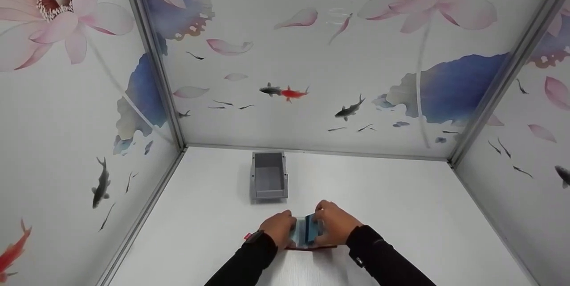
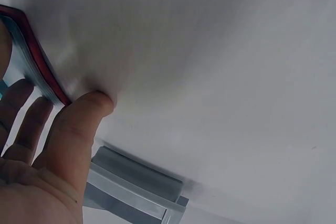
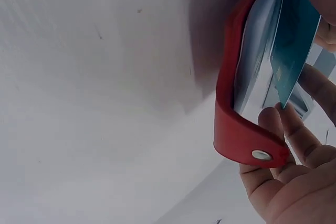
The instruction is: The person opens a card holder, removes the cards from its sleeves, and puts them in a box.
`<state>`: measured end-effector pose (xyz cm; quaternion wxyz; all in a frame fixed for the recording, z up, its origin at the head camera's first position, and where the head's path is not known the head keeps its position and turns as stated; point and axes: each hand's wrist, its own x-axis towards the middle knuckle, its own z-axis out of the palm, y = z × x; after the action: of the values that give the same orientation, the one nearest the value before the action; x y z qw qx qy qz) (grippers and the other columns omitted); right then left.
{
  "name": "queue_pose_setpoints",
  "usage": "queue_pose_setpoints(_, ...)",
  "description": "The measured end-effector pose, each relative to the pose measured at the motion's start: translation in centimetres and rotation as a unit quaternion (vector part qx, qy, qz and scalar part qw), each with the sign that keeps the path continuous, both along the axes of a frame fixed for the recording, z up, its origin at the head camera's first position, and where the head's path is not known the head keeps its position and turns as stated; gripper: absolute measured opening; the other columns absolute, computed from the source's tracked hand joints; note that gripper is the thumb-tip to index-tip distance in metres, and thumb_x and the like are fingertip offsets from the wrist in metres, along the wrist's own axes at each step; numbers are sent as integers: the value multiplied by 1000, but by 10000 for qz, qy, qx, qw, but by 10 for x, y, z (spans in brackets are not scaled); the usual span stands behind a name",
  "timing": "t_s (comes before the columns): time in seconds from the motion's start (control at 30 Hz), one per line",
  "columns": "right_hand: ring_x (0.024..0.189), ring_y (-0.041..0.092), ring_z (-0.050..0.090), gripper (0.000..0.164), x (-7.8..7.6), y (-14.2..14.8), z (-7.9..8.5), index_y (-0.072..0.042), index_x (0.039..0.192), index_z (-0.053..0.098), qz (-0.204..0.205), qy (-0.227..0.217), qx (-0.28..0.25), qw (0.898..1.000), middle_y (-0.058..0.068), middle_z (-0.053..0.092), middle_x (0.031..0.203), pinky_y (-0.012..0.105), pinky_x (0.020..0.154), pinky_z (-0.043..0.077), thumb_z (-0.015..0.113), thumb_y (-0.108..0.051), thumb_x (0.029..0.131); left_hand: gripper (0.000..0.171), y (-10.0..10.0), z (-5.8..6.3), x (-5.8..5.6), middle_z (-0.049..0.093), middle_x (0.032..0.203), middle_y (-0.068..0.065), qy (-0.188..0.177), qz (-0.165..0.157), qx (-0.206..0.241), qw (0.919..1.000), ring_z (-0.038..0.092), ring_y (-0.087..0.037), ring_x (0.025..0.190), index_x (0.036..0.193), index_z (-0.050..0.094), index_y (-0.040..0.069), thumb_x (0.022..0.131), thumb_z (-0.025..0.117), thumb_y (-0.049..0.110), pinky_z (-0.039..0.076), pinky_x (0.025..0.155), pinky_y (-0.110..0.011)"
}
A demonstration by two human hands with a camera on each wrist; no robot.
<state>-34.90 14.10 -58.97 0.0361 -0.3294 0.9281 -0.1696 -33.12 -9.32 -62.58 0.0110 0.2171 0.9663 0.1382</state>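
Note:
A red card holder [image 3: 227,66] with clear plastic sleeves [image 3: 255,51] lies spread open between both hands, near the front of the white table. Its end flap carries a silver snap button [image 3: 261,155]. My left hand [image 1: 277,228] grips the holder's left side, thumb by the red cover and fingertips against the sleeves in the left wrist view. A teal-blue card [image 3: 294,40] stands up out of the sleeves. With its fingertips at the card's edge, my right hand [image 1: 337,223] holds the card, close over the holder's right half.
Beyond the hands, a grey open-topped plastic bin [image 1: 270,194] stands on the white table [image 1: 378,197]. White panels [image 1: 249,121] printed with lotus flowers and fish enclose the table at the back and both sides, joined by metal corner posts [image 1: 153,54].

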Motion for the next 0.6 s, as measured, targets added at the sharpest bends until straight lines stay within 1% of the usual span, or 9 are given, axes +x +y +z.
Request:
queue_pose_setpoints(0.1, 110, 22, 61, 44, 0, 1, 5, -8, 114, 85, -44, 63, 75, 9999, 8, 68, 126, 40, 94, 63, 101, -26, 77, 40, 0, -10, -5, 60, 95, 4, 76, 11, -49, 10000, 61, -14, 84, 101, 77, 14, 77, 108, 25, 53, 75, -31)
queue_pose_setpoints(0.17, 111, 22, 61, 44, -1, 0, 9, -9, 115, 85, -54, 142, 122, 9998, 8, 68, 126, 40, 95, 62, 100, -26, 78, 40, -1, -13, -7, 60, 95, 4, 126, 14, -57, 9999, 61, -14, 84, 99, 76, 15, 77, 108, 25, 54, 75, -31)
queue_pose_setpoints(0.2, 111, 23, 62, 44, -2, 0, 11, -9, 114, 84, -57, 195, 141, 9997, 8, 69, 127, 40, 95, 62, 100, -26, 77, 39, -2, -13, -6, 60, 94, 4, 154, 8, -40, 9999, 61, -14, 84, 99, 76, 15, 77, 108, 25, 53, 74, -31)
queue_pose_setpoints(0.3, 110, 24, 62, 42, -5, 0, 17, -9, 116, 84, -48, 277, 89, 9996, 9, 69, 126, 42, 93, 62, 99, -23, 79, 37, -3, -4, -2, 59, 93, 4, 114, -38, 34, 9999, 59, -13, 82, 98, 76, 14, 79, 107, 22, 51, 72, -30)
queue_pose_setpoints(0.37, 111, 24, 62, 42, -6, -1, 21, -9, 117, 84, -58, 324, 23, 9995, 10, 68, 127, 44, 93, 62, 98, -22, 80, 35, -4, 3, 2, 58, 93, 4, 52, -67, 81, 9999, 57, -13, 81, 100, 78, 13, 80, 106, 21, 50, 72, -29)
queue_pose_setpoints(0.43, 112, 25, 63, 42, -8, -3, 24, -9, 118, 84, -99, 327, -57, 9994, 11, 68, 128, 46, 93, 63, 98, -22, 82, 36, -4, 6, 2, 59, 94, 3, -60, -69, 109, 9999, 57, -13, 82, 105, 80, 11, 82, 105, 20, 50, 73, -29)
queue_pose_setpoints(0.53, 113, 25, 63, 43, -12, -7, 28, -8, 121, 83, -182, 321, -185, 9991, 12, 69, 130, 49, 96, 63, 98, -21, 82, 37, -3, 4, 0, 61, 95, 3, -102, -48, 48, 9999, 58, -13, 83, 108, 80, 11, 82, 105, 22, 51, 73, -29)
queue_pose_setpoints(0.6, 113, 25, 64, 44, -16, -11, 30, -8, 121, 83, -208, 344, -269, 9988, 11, 69, 130, 49, 97, 63, 98, -21, 82, 38, -2, -1, -3, 61, 95, 2, -95, -31, 17, 9999, 58, -13, 82, 107, 80, 11, 81, 105, 23, 51, 73, -30)
